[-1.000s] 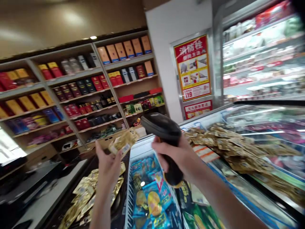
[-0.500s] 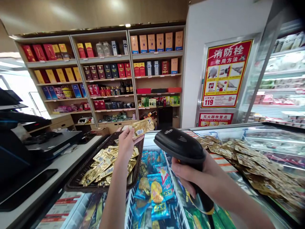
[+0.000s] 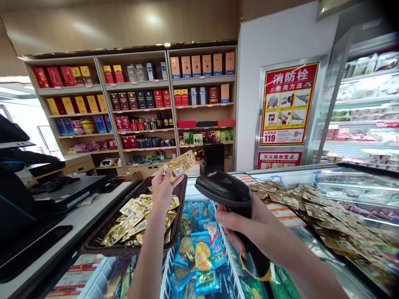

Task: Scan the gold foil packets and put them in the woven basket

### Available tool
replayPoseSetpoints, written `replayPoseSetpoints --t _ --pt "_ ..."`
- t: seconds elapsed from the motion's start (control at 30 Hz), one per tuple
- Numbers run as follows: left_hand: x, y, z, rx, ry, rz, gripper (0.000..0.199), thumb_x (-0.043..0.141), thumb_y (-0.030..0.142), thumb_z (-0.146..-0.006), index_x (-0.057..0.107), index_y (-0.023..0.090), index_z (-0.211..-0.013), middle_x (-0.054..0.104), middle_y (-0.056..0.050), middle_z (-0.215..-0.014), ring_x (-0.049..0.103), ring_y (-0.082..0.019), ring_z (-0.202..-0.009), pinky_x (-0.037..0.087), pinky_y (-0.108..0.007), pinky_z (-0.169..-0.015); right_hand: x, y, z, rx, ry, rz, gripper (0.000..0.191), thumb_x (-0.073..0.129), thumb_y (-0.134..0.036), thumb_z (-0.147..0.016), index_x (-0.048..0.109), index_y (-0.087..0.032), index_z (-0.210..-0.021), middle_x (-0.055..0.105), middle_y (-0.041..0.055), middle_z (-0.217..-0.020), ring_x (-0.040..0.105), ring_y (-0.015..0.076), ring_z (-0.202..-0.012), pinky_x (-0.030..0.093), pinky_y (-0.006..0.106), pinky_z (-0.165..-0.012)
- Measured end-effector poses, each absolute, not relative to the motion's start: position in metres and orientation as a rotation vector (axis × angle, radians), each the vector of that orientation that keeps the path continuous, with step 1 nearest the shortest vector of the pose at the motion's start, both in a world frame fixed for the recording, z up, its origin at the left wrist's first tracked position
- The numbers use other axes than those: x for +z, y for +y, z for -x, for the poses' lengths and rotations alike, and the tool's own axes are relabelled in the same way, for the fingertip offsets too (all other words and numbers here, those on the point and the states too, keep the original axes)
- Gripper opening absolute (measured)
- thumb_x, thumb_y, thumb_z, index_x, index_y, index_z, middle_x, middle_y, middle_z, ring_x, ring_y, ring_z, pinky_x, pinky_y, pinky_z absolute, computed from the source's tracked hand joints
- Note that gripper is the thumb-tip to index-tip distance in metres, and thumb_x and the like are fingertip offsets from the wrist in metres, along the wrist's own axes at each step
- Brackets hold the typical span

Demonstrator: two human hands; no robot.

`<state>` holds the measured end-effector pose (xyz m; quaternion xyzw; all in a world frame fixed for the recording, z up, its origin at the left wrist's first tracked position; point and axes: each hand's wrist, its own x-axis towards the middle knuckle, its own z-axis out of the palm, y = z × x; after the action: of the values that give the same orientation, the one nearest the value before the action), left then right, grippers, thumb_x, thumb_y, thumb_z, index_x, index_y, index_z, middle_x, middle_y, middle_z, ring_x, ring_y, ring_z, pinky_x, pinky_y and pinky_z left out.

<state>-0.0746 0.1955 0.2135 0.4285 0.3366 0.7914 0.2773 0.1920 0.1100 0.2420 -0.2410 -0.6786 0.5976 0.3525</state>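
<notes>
The left hand point(image 3: 163, 187) is pinching a gold foil snack packet point(image 3: 180, 165) at centre frame, just above a brown wicker basket point(image 3: 180, 203) of matching packets point(image 3: 140, 218), while the right hand point(image 3: 240, 224) is gripping a black handheld barcode scanner point(image 3: 222, 187), closed around its handle, nose aimed toward the packet.

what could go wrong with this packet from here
The gold packet is pinched only at one end by the left hand, above the rim of the basket, so it might slip and land among the blue packets beside it. Its barcode is small and angled, so the barcode scanner in the right hand might fail to read it.
</notes>
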Motion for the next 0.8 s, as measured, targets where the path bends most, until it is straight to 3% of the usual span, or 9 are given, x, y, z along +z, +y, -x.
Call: replayPoseSetpoints --t 0.27,0.5,0.67,0.8 --pt "0.220 0.187 0.070 2.176 0.902 -1.135 0.034 0.084 0.044 -0.080 0.069 0.018 -0.097 0.074 -0.007 -0.113 0.074 -0.026 -0.106 0.061 -0.051 -0.100 0.239 0.116 -0.185 1.503 -1.806 0.635 0.029 0.068 -0.043 -0.090 0.053 -0.021 -0.079 0.049 -0.0081 -0.047 0.043 0.0086 -0.040 0.036 0.023 -0.046" --pt "0.222 0.183 0.073 2.146 0.910 -1.134 0.033 0.080 0.043 -0.084 0.068 0.019 -0.103 0.076 -0.007 -0.110 0.076 -0.025 -0.101 0.061 -0.054 -0.100 0.234 0.121 -0.181 1.536 -1.783 0.617 0.027 0.066 -0.043 -0.092 0.054 -0.021 -0.084 0.049 -0.0086 -0.047 0.041 0.0084 -0.038 0.036 0.022 -0.045" --pt "0.225 0.163 0.104 1.964 1.047 -0.966 0.008 0.073 0.018 -0.088 0.066 0.016 -0.090 0.076 -0.006 -0.095 0.076 -0.022 -0.093 0.059 -0.056 -0.102 0.234 0.120 -0.184 1.497 -1.791 0.598 0.028 0.067 -0.043 -0.094 0.053 -0.021 -0.083 0.049 -0.0079 -0.048 0.042 0.0086 -0.041 0.040 0.022 -0.048" --pt "0.234 0.146 0.119 1.964 1.066 -0.858 0.008 0.063 0.008 -0.091 0.066 0.014 -0.088 0.078 -0.008 -0.094 0.076 -0.020 -0.092 0.056 -0.058 -0.105 0.236 0.120 -0.184 1.481 -1.777 0.591 0.031 0.069 -0.047 -0.093 0.054 -0.022 -0.085 0.050 -0.0078 -0.048 0.044 0.0095 -0.043 0.039 0.024 -0.051"
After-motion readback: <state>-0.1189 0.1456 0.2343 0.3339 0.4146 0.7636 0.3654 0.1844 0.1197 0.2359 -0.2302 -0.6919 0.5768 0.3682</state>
